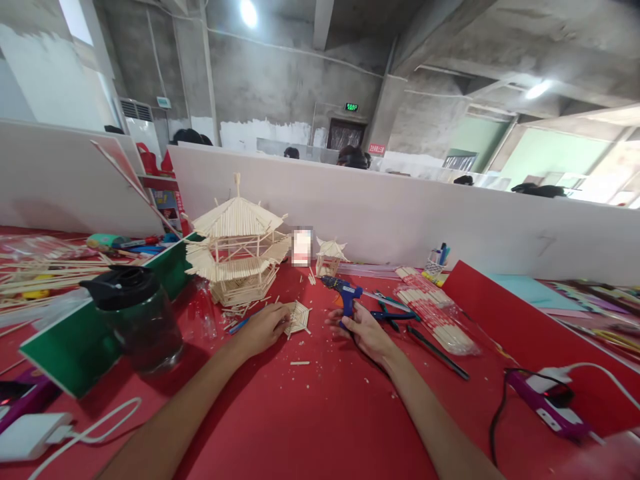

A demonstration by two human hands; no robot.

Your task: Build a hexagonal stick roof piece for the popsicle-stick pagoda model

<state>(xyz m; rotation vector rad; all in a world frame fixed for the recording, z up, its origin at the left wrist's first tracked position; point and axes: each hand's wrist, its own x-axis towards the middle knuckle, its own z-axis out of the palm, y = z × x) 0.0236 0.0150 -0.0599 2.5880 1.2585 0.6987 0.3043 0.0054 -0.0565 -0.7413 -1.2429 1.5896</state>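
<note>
On the red table, my left hand point(265, 328) has its fingers closed on the edge of a small web-like stick frame point(299, 318) that lies nearly flat. My right hand point(369, 333) grips a blue hot glue gun point(347, 291) by its handle, with a clear glue stick out of its back and its nozzle pointing left and away. Behind my left hand stands a large two-tiered pavilion model point(237, 250) built of thin wooden sticks. A smaller pavilion model point(331, 256) stands beyond the glue gun's nozzle. One short stick point(300, 363) lies in front of the frame.
At left are a dark-lidded bottle point(137, 323) and a green divider point(65, 347). Pliers point(395, 315), a black pen-like tool point(437, 352) and bagged stick bundles point(440, 313) lie right of my right hand. A red divider point(545, 333) and purple power strip point(550, 410) stand further right.
</note>
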